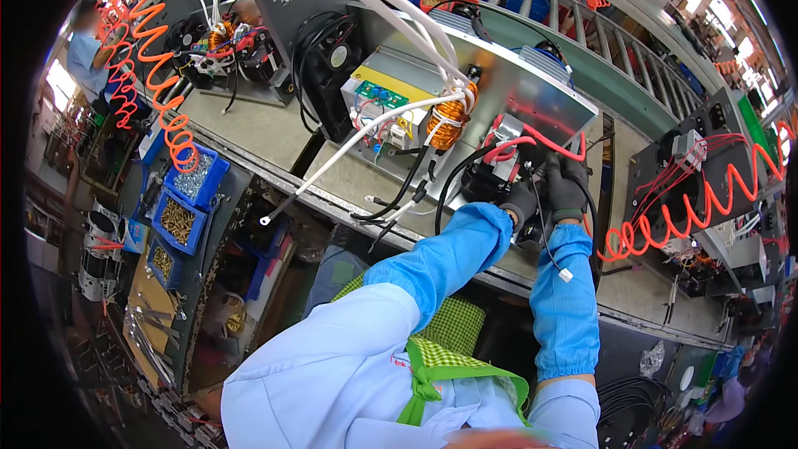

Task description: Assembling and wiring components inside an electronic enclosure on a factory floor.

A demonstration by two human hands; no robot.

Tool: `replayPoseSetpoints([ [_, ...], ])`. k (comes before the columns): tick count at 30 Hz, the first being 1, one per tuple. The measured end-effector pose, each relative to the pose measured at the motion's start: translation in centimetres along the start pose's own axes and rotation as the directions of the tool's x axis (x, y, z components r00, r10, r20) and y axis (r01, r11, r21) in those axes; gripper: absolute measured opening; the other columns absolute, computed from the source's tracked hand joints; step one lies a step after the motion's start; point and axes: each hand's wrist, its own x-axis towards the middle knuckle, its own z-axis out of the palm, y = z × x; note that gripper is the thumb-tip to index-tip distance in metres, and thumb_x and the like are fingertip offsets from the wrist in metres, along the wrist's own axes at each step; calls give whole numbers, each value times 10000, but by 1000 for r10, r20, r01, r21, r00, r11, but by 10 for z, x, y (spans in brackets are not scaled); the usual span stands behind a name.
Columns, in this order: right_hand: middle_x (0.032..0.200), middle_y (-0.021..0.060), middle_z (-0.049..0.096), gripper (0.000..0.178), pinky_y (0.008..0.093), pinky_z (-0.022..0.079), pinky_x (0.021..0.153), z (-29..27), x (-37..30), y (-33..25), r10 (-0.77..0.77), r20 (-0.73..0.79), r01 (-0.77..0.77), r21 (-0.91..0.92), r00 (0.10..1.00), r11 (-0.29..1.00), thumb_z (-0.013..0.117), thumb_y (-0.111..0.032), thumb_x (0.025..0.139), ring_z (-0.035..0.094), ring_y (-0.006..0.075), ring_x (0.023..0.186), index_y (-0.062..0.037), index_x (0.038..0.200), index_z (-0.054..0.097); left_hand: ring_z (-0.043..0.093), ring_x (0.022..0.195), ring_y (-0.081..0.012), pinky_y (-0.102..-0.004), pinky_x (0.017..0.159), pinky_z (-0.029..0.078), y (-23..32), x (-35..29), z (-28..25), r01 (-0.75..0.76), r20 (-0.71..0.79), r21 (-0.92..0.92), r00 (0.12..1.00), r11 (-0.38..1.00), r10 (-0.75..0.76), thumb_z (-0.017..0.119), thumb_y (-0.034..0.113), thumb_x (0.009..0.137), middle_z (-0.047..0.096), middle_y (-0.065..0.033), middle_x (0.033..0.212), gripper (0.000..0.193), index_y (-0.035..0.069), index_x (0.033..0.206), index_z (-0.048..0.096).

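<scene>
Both of my hands wear dark gloves and work at the right end of an open metal chassis [507, 75]. My left hand [521, 201] is closed beside a black component block [484, 181]; what its fingers hold is hidden. My right hand [568, 189] is next to it, fingers bent in under a thick red cable [573, 150], and I cannot make out what they grip. A thin dark lead with a white plug [565, 275] hangs between my forearms. Left of my hands sit a copper-wound coil [450, 122] and a green circuit board [384, 100].
Blue bins of screws [178, 221] stand at the left. Other part-built units are on the bench: one with a coil [220, 37] at far left, one with red wires [686, 150] at right. Orange coiled hoses [715, 199] hang nearby. A roller conveyor [582, 25] runs behind. A person [86, 58] stands far left.
</scene>
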Motion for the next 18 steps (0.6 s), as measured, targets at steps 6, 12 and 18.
replayPoseSetpoints([
  [6,845,196,639,327,415,451,709,1,2,1,15,55,-13,-36,998,999,601,-326,852,603,354,797,-9,920,641,571,990,-424,-428,810,473,-2,-10,-2,-105,36,-212,993,972,115,510,262,876,626,-246,1013,346,94,1168,589],
  [12,849,189,647,334,416,467,706,2,0,2,29,67,-28,-19,997,999,616,-344,829,622,348,794,-31,941,645,573,996,-421,-432,846,459,2,-13,-6,28,85,-307,996,951,-2,494,315,867,607,-254,1078,419,77,1207,550],
  [18,850,184,656,319,415,480,688,1,-2,17,-49,-21,48,-55,999,997,636,-329,814,631,349,778,-41,952,653,556,995,-442,-458,801,472,22,-13,-2,99,54,-122,994,988,-93,462,319,912,598,-278,1036,380,64,1173,567],
])
